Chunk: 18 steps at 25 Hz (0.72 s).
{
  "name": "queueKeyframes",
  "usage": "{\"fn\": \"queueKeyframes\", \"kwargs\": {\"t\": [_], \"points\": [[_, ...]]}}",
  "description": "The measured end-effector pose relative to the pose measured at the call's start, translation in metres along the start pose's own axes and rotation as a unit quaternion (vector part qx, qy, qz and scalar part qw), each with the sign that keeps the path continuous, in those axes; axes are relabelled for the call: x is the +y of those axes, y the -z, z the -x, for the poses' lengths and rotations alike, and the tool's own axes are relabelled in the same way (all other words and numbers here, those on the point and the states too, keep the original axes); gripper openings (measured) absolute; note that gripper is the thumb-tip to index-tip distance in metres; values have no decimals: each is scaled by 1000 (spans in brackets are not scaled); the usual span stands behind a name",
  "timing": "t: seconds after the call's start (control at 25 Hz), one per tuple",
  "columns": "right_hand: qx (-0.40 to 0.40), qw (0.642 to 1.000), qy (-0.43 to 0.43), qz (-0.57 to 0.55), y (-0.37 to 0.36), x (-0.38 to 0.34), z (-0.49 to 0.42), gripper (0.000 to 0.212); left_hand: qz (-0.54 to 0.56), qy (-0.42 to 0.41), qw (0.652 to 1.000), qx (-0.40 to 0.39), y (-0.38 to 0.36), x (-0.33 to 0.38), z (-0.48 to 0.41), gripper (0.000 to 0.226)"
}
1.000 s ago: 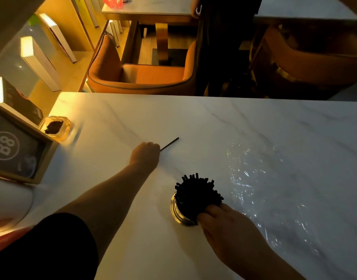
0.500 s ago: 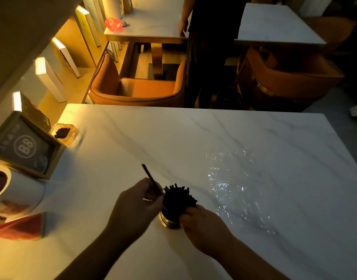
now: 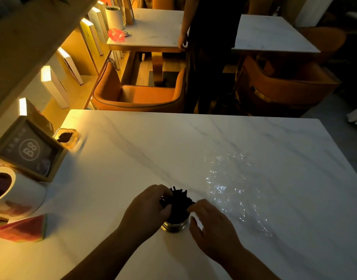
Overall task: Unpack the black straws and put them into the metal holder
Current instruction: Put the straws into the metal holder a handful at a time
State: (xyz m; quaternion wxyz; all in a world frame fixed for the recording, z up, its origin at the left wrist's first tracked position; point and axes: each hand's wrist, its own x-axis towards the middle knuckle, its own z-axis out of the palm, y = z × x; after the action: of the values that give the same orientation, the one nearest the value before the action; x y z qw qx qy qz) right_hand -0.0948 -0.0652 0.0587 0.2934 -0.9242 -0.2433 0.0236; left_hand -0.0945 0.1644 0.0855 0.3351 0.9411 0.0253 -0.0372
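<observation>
**Black straws** (image 3: 178, 201). One dense bundle standing in the metal holder (image 3: 174, 226). Long axes are near vertical. The upper ends splay slightly and are uneven in height. None is seen lying loose elsewhere on the table (image 3: 133, 162).

**Metal holder.** Short round can, upright on the table near its front edge, between the two hands. Only its lower band shows beneath the straws.

**Left hand** (image 3: 147, 209). Against the left side of the bundle, with fingers curled round the outermost straw tops and pinching them.

**Right hand** (image 3: 212, 225). Against the right side, with fingertips touching the straws and thumb beside the holder's rim. Whether it grips or merely steadies cannot be told.

**Clear plastic wrapper** (image 3: 230, 184). Flat and crinkled on the table, just right of the holder and beyond it. It appears emptied.

**B8 table sign** (image 3: 30, 150) and **glass ashtray** (image 3: 66, 136). Both at the table's left edge, well apart from the work.

**Governing relation.** The bundle lies directly between the hands. The left hand is the nearer to the straw tops, and the right sits lower, by the rim. With the straws upright, any seating or levelling push would run straight down their long axis. That push is judged to fall to the left hand while the right braces the holder against tipping.

**Progress.** Judged near completion, with tidying only.
</observation>
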Motion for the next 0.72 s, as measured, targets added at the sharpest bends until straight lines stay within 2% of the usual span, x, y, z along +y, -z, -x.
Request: {"fn": "queueKeyframes", "kwargs": {"t": [0.08, 0.2, 0.28, 0.36, 0.44, 0.56, 0.64, 0.72], "points": [[35, 994, -92, -42, 0, 1, -7, 43, 2, 7, 999, 36, 4, -6, 2, 38], [-18, 969, -200, -143, -5, -1, -23, 72, 43, 71, 996, -9, 1, -15, 2, 79], [-34, 961, -210, -175, -11, -2, -32, 66, 38, 71, 995, -55, -6, -16, 2, 91], [8, 971, -176, -164, -15, -7, -39, 47, 24, 56, 997, -44, -15, -12, -1, 82], [39, 987, -118, -104, -18, -9, -43, 35, 19, 51, 998, -20, -21, -7, -7, 68], [-17, 998, -43, 41, -22, -8, -41, 43, -18, 23, 999, -34, -26, -7, -10, 53], [-19, 998, -39, 44, -25, -7, -39, 47, -39, 12, 998, -37, -25, -7, -11, 54], [23, 998, -65, -12, -25, -6, -39, 42, -44, 21, 999, -25, -23, -7, -13, 62]]}}
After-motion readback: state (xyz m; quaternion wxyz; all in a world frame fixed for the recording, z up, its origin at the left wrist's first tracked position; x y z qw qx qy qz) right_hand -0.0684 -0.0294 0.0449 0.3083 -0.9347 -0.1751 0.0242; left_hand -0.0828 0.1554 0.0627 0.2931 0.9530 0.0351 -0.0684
